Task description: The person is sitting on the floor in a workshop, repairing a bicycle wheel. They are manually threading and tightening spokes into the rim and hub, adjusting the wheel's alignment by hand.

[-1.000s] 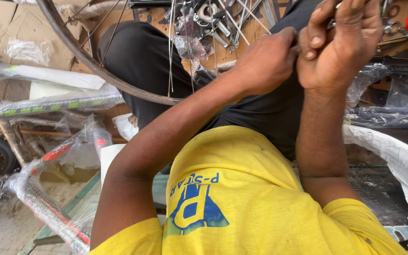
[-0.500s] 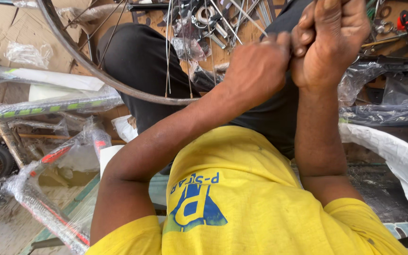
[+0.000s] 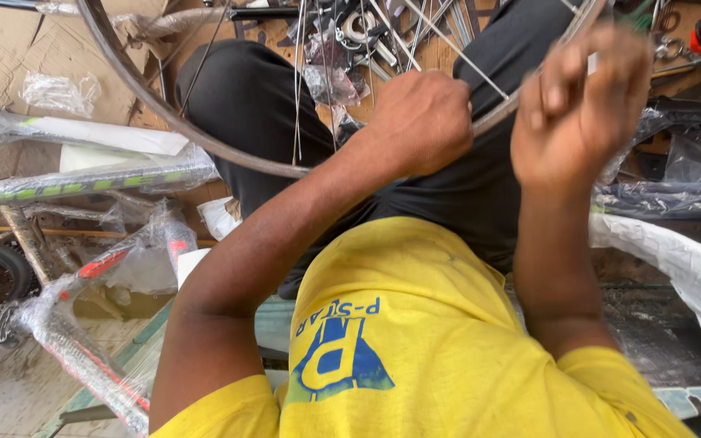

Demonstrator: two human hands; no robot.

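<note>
1. My fingers first: those of my left hand (image 3: pixel 419 122) are clenched in a fist around the wheel rim (image 3: pixel 204 138), knuckles up, at the rim's lower arc over my lap. The fingers of my right hand (image 3: pixel 582 105) are curled and pinched together at the rim's right stretch, but the hand is blurred, so I cannot tell just what they grasp.
2. Against half a second ago, my hands have drawn apart: they were pressed almost together at the top of the view, and now a gap of black trouser shows between them. The left has come lower and leftward along the rim; the right sits lower in view and is smeared with motion.
3. Nearest me is my yellow shirt (image 3: pixel 415 357), then my black trousers (image 3: pixel 464 195), over which the rim curves.
4. The thin spokes (image 3: pixel 298 81) run up from the rim toward the top edge, crossing in front of the heap of metal parts (image 3: pixel 359 32) beyond my knee, which they partly screen.
5. To my left lie plastic-wrapped bicycle frames: a red-marked one (image 3: pixel 83 324) close by, a green-marked one (image 3: pixel 83 182) farther off, with cardboard (image 3: pixel 10 49) behind.
6. To my right a white wrapped tube (image 3: pixel 683 268) curves past my elbow, and dark wrapped bundles (image 3: pixel 675 195) lie beyond it.
</note>
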